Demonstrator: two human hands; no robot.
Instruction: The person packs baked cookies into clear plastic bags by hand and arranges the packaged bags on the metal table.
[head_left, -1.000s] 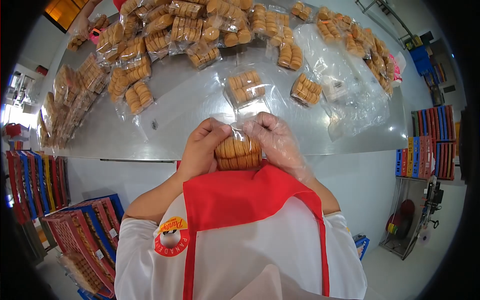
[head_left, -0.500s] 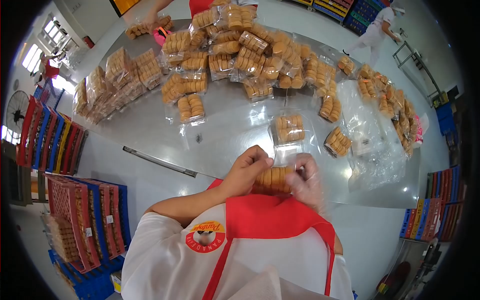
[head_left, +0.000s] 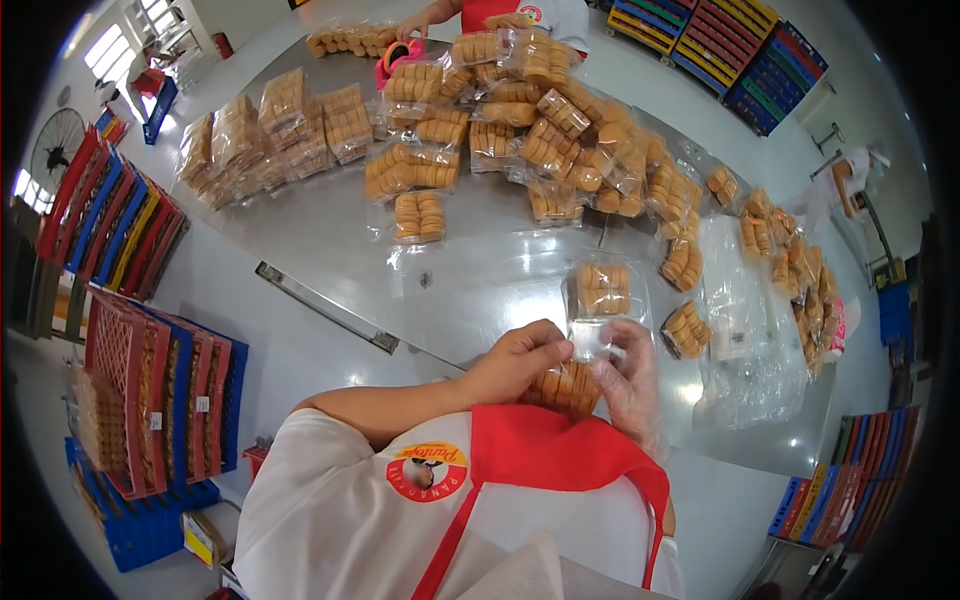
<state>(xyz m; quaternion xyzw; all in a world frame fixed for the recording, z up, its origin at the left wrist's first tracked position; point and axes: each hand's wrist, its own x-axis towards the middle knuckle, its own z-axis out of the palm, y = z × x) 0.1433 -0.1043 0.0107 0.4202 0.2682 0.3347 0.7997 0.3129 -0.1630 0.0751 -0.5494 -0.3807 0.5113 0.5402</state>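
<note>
Close to my chest, at the table's near edge, is a clear plastic bag of round golden cookies (head_left: 562, 388). My bare left hand (head_left: 522, 362) pinches the film at its upper left, thumb against curled fingers. On the other side, my right hand (head_left: 632, 378), in a clear plastic glove, has its thumb and fingers curled at the bag's upper right edge; glare partly masks the film there. Just beyond my hands lies another bag of cookies (head_left: 604, 290), flat on the metal table (head_left: 480, 275). A smaller bag of cookies (head_left: 687, 330) rests to the right.
A large heap of bagged cookies (head_left: 550, 150) covers the far side, with stacked bags (head_left: 235, 140) at left. Empty clear bags (head_left: 750, 340) lie at right. Across the table, a co-worker's hand (head_left: 412, 27) is near a pink tape dispenser (head_left: 392, 60). Crates (head_left: 165, 400) stand left.
The view has shifted, so the table contents appear lower and further right. Both hands stay at the cookie bag, whose top film now shows between them. The walking person at right has moved further right.
</note>
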